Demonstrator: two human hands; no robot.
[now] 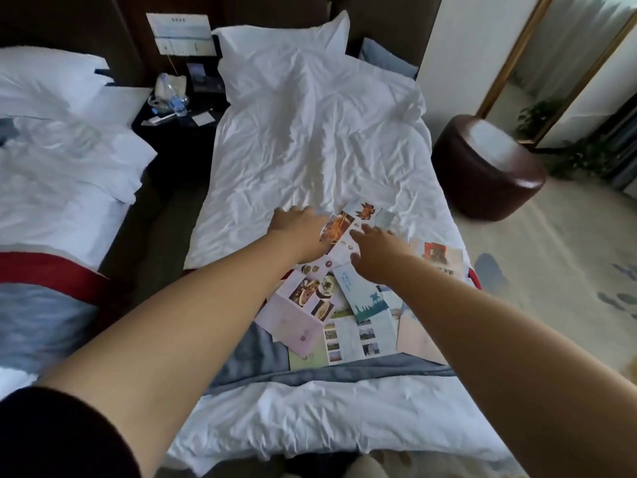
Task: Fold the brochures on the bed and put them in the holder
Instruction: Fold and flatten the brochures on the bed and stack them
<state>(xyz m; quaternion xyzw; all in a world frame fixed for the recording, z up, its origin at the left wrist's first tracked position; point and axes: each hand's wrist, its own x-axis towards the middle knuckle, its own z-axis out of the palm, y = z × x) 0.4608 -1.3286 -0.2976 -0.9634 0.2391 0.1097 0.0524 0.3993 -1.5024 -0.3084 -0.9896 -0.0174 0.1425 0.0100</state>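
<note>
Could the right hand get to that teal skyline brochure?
Probably yes: the teal skyline brochure lies mostly uncovered atop the pile, close beside the right hand, with nothing between them.

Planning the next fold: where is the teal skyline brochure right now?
Head view: the teal skyline brochure lies in the pile on the bed, just nearer the camera than the right hand, with the pink food brochure on its left.
</note>
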